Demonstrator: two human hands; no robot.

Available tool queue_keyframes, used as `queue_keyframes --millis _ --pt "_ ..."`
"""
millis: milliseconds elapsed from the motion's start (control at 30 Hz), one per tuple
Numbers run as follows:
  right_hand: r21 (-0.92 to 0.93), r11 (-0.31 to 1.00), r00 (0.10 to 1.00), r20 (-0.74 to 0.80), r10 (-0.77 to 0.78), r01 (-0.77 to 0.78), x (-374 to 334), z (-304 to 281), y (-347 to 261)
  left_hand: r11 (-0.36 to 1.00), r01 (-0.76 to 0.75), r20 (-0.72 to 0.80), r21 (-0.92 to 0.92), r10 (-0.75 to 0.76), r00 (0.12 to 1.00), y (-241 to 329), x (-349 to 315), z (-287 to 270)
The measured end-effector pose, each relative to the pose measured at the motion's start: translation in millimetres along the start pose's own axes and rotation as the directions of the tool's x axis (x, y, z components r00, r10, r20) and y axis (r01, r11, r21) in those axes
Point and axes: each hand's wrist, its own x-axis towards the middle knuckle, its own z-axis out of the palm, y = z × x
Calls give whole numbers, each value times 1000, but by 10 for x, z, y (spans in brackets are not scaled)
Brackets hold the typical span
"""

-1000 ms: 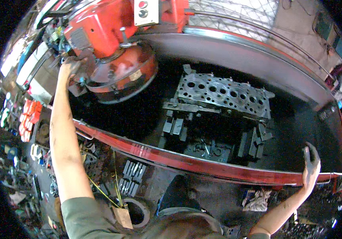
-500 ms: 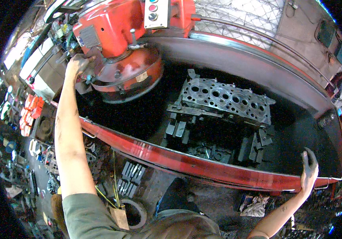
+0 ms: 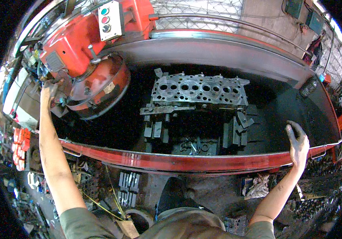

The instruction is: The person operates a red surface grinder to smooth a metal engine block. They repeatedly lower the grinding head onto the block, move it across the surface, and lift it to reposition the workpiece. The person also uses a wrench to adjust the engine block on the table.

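The left hand is at the left side of a round red metal guard; its grip is too dark to tell. The right hand, empty, fingers loosely curved, is near the front of a long red-walled metal trough. Inside, an oblong grey metal block with round holes rests on dark steel supports.

Glossy red-painted machine housing; scuffed metal wheel guard; bare-metal cylinder head; matt cloth sleeve.
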Motion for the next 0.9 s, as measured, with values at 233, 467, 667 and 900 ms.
queue_keyframes --millis 233,467,667,900 --pt "-14 999 999 -13 -32 32 1 1 33 998 54 -11 -31 -55 998 184 -111 -110" --pt "41 995 996 -23 -87 88 -8 15 26 929 -256 42 269 254 966 265 -232 -155" --pt "61 995 997 -19 -74 75 22 30 46 909 -187 122 371 152 981 378 -237 -218" --pt "101 991 996 -11 -83 84 37 38 99 984 54 87 170 -70 994 441 -258 -253"
